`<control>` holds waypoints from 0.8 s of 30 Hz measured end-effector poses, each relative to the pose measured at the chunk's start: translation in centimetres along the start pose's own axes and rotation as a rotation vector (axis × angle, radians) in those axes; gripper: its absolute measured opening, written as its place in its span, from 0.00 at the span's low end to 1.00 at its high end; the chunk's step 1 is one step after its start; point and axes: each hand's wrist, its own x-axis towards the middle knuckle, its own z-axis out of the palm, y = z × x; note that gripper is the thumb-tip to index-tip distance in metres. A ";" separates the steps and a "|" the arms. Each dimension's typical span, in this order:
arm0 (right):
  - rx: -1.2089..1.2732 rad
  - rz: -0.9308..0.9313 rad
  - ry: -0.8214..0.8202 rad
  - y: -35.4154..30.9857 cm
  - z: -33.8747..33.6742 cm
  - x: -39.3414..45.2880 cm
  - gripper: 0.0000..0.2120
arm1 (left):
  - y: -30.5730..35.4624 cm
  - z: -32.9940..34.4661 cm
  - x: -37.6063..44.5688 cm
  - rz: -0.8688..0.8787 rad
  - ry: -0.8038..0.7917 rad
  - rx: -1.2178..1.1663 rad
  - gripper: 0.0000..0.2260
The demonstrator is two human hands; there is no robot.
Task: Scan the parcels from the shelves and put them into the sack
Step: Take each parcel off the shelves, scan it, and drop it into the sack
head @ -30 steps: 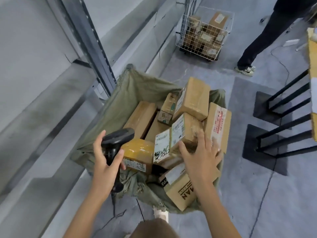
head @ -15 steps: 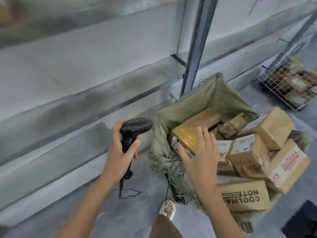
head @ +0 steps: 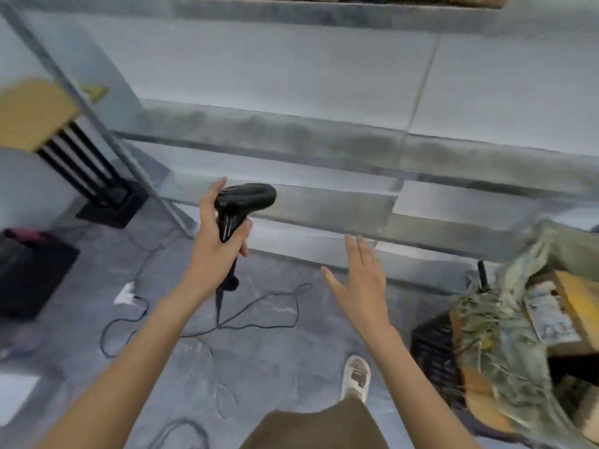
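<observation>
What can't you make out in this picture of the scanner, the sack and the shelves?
Head view only:
- Sack: cut off by the right edge and motion-blurred; its parcels can't be counted, labels unreadable.
- Top shelf: cut by the upper edge; what sits on it is unclear.
- Scanner: the left hand covers the grip, hiding the trigger.
- Right hand: open, fingertips blurred.

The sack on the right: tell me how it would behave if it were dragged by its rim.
The sack looks like soft woven cloth, so its rim would probably stretch and fold rather than pull stiffly. Cardboard parcels show inside, so it is likely heavy and slow to slide.
</observation>
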 end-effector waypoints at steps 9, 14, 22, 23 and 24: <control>-0.049 -0.182 -0.110 -10.2 5.3 1.5 0.35 | -1.0 -13.9 -1.5 0.032 0.194 0.057 0.29; -0.027 -0.270 -0.095 -15.6 7.4 7.6 0.35 | -3.0 -18.4 2.6 0.068 0.257 0.054 0.30; 0.053 -0.365 0.036 -26.1 9.3 21.4 0.37 | -3.5 -24.1 16.1 0.134 0.250 0.088 0.31; 0.063 -0.373 0.048 -27.3 9.2 22.9 0.37 | -3.4 -24.5 17.9 0.146 0.241 0.088 0.31; 0.067 -0.383 0.053 -28.2 9.1 24.0 0.37 | -3.3 -24.8 19.4 0.159 0.231 0.089 0.30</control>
